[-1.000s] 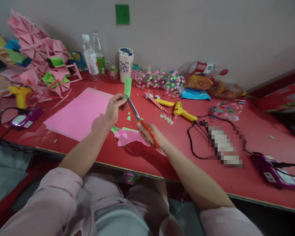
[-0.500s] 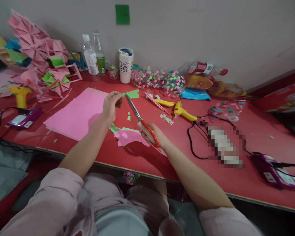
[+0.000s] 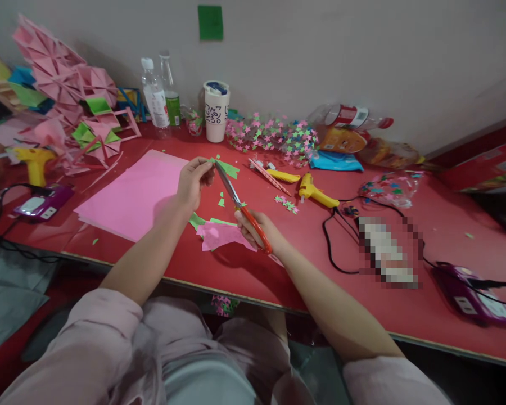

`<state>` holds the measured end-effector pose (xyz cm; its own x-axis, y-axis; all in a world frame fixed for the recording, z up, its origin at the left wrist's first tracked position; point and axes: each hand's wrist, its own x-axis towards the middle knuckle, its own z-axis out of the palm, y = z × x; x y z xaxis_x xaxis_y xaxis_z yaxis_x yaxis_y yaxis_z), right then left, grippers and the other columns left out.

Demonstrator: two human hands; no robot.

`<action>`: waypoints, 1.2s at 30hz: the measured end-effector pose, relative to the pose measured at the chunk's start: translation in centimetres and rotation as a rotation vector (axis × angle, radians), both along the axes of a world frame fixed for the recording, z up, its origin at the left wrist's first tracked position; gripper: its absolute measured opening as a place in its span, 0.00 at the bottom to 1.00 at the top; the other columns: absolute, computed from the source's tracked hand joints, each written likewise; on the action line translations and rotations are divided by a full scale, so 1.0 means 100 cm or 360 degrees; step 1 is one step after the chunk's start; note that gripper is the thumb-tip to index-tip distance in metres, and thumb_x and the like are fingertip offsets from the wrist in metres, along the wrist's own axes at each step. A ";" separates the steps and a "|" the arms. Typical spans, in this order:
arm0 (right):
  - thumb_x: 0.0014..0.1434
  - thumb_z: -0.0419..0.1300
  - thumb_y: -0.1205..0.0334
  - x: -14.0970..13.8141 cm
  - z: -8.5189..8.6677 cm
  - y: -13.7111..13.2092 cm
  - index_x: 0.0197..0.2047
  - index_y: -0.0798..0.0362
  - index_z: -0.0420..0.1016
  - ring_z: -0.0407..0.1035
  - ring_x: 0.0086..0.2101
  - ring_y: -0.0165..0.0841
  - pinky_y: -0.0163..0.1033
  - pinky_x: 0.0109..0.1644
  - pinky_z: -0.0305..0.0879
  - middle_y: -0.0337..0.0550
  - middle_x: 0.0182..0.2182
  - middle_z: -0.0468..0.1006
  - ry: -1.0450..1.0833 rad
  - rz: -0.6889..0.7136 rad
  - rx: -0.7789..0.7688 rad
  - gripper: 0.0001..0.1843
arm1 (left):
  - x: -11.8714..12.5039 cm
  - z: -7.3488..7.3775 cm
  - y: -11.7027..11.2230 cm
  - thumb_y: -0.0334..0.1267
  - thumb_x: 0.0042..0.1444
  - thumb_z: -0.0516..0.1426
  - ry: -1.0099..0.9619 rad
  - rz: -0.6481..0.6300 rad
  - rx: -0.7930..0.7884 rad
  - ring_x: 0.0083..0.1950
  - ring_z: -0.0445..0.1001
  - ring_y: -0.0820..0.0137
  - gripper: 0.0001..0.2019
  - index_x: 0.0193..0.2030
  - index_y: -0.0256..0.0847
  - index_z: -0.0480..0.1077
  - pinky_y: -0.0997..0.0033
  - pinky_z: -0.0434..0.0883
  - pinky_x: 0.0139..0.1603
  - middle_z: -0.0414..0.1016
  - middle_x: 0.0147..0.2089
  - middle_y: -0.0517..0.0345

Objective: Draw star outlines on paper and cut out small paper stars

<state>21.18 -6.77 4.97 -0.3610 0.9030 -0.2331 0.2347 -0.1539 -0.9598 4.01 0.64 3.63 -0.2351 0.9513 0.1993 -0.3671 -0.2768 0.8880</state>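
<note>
The left hand (image 3: 191, 181) pinches the green paper (image 3: 230, 169) above the surface (image 3: 236, 275), between front and back edges; it slants down rightward now, upright a second ago; the right hand (image 3: 272, 229) still grips the scissors (image 3: 231, 191).

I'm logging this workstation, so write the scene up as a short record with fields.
Right hand: gripping orange-handled scissors
Left hand: pinching green paper at the scissor tips
Surface: red table
Below the left hand: pink scrap
Left of the hands: large pink sheets, partly behind the left forearm
Right of the hands: yellow glue gun, lying down
Back of table: lidded cup, upright, beside a cluster of paper stars
</note>
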 end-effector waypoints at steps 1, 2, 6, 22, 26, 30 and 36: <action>0.58 0.56 0.47 0.000 -0.001 0.001 0.26 0.51 0.56 0.47 0.10 0.20 0.28 0.12 0.45 0.26 0.12 0.53 -0.0004 -0.0003 -0.0011 0.20 | 0.000 0.000 0.001 0.33 0.50 0.57 -0.0021 0.0008 0.0003 0.19 0.63 0.82 0.06 0.25 0.39 0.65 0.81 0.59 0.20 0.67 0.20 0.66; 0.58 0.56 0.46 0.001 -0.001 0.001 0.26 0.51 0.55 0.47 0.10 0.20 0.27 0.12 0.45 0.26 0.12 0.53 -0.0011 -0.0003 -0.0022 0.20 | 0.000 -0.001 0.001 0.33 0.50 0.56 -0.0034 0.0018 0.0008 0.19 0.63 0.82 0.05 0.25 0.39 0.65 0.82 0.59 0.20 0.67 0.20 0.67; 0.57 0.56 0.43 0.002 -0.002 0.002 0.26 0.51 0.56 0.48 0.10 0.20 0.27 0.12 0.45 0.26 0.12 0.53 -0.0043 0.0036 0.0000 0.22 | -0.001 -0.001 0.002 0.30 0.48 0.55 -0.0003 0.0032 0.0060 0.18 0.62 0.82 0.04 0.24 0.39 0.65 0.82 0.59 0.19 0.66 0.18 0.67; 0.57 0.54 0.39 0.011 -0.011 0.010 0.27 0.51 0.56 0.47 0.11 0.20 0.28 0.12 0.45 0.26 0.12 0.53 -0.0012 0.0192 0.0031 0.24 | -0.003 0.002 -0.001 0.29 0.47 0.54 0.0114 -0.0031 0.0143 0.17 0.63 0.81 0.04 0.24 0.39 0.66 0.81 0.59 0.18 0.65 0.17 0.67; 0.57 0.54 0.39 0.012 -0.010 0.011 0.27 0.51 0.57 0.48 0.11 0.20 0.28 0.11 0.45 0.26 0.12 0.53 0.0003 0.0186 0.0017 0.24 | -0.003 0.002 0.000 0.30 0.47 0.55 0.0146 -0.0014 0.0141 0.17 0.62 0.81 0.03 0.24 0.39 0.66 0.81 0.59 0.19 0.65 0.17 0.67; 0.57 0.54 0.39 0.012 -0.008 0.010 0.26 0.51 0.57 0.48 0.11 0.20 0.28 0.11 0.46 0.26 0.12 0.53 -0.0030 0.0175 0.0031 0.24 | -0.003 0.000 0.000 0.30 0.48 0.55 0.0166 -0.0017 0.0135 0.18 0.63 0.81 0.03 0.24 0.39 0.67 0.81 0.59 0.19 0.66 0.18 0.66; 0.58 0.54 0.41 0.011 -0.009 0.011 0.27 0.51 0.57 0.47 0.10 0.20 0.28 0.11 0.44 0.26 0.11 0.52 -0.0068 0.0152 0.0020 0.22 | -0.004 0.001 0.001 0.30 0.47 0.55 0.0173 -0.0009 0.0115 0.17 0.62 0.81 0.04 0.24 0.39 0.67 0.81 0.59 0.19 0.65 0.17 0.66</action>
